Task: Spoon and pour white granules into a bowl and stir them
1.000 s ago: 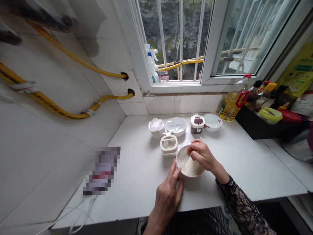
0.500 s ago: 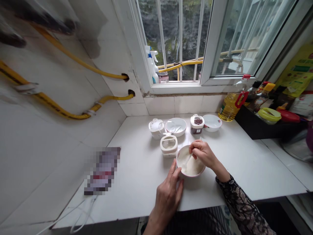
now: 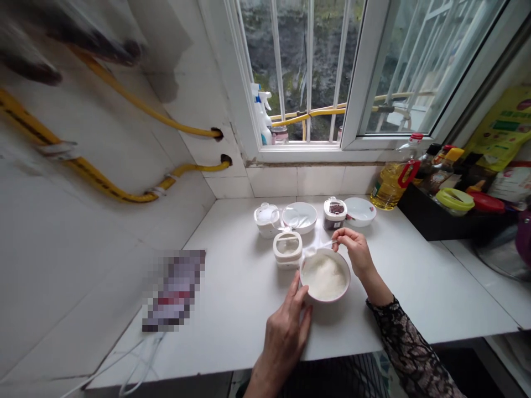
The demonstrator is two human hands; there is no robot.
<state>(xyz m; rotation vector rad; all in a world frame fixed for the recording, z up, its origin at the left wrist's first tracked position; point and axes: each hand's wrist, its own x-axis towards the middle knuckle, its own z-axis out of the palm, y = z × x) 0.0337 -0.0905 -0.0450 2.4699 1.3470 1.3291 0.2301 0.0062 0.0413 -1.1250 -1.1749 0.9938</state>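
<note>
A round bowl (image 3: 347, 286) holds a heap of fine off-white powder (image 3: 326, 276). My left hand (image 3: 286, 326) grips the bowl at its near left side, fingers against the wall and rim. Between the pinched thumb and fingers of my right hand (image 3: 352, 251) is the handle of a whitish spoon (image 3: 322, 247). The spoon lies nearly level above the bowl's far rim, its head toward the left; some of the white powder seems to be in it. Just left of the bowl stands a square lidded jar (image 3: 287, 255) with pale contents.
Behind stand a lidded jar of white contents (image 3: 266, 225), a white bowl (image 3: 309, 225), a jar of dark red contents (image 3: 334, 216) and another white bowl (image 3: 360, 214). An oil bottle (image 3: 390, 185) and a black condiment rack (image 3: 431, 218) are right; a blurred object (image 3: 176, 290) lies left.
My right hand has lifted the spoon out of the powder and moved it up and back to the bowl's far rim. My left hand stays at the bowl.
</note>
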